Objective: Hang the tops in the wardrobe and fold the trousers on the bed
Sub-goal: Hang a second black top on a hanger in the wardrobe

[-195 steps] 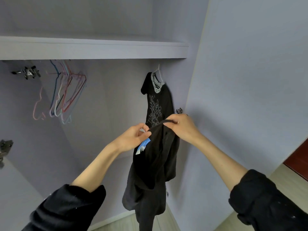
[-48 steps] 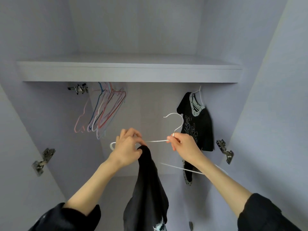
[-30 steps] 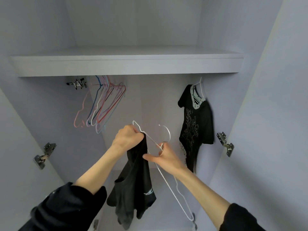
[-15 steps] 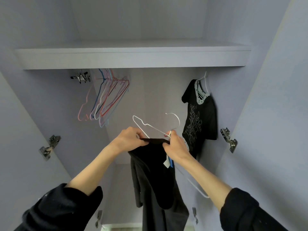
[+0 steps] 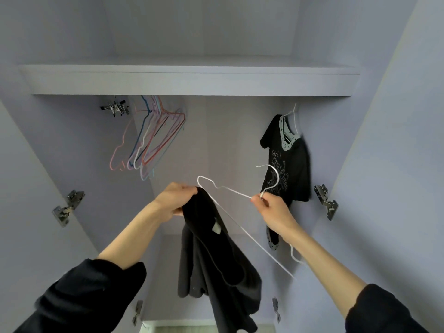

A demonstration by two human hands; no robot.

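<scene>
L hand (image 5: 176,197) grips bunched top edge of black top (image 5: 211,255); garment hangs limp below, in front of open wardrobe. R hand (image 5: 271,209) pinches white wire hanger (image 5: 230,191) at base of hook; one shoulder of hanger touches top near L hand. Behind R hand: printed black tee (image 5: 288,164) hung at wardrobe's right. Coloured empty hangers (image 5: 153,140) bunched upper left, under shelf (image 5: 187,80).
</scene>
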